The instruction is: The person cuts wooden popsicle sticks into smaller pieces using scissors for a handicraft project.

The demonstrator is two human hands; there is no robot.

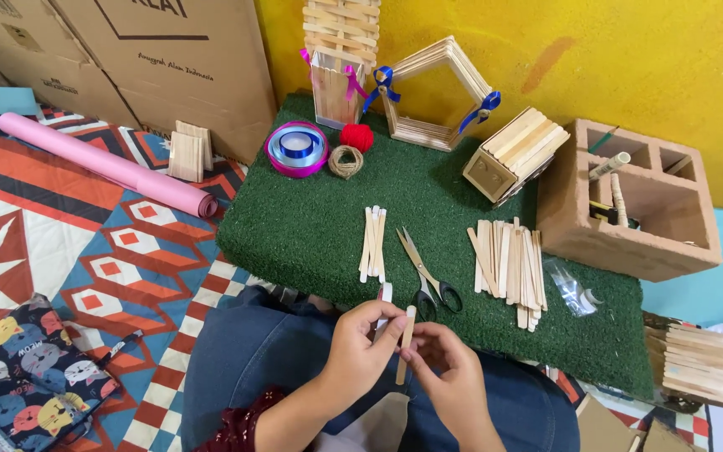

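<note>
My left hand (360, 347) and my right hand (445, 360) meet above my lap, both pinching a pale wooden craft stick (407, 337) held nearly upright. A second stick or white object (386, 294) pokes up behind my left fingers. Just beyond the hands, black-handled scissors (427, 276) lie on the green turf mat (311, 226). A small bundle of sticks (372, 243) lies left of the scissors and a larger loose pile of sticks (508, 264) to their right.
On the mat's far side stand a stick-built pentagon frame (437, 92), a stick holder (335, 84), a small stick box (515, 155), ribbon rolls (296, 148), red yarn (357, 136) and twine (346, 161). A brown block organiser (629, 201) is right, a pink roll (106, 163) left.
</note>
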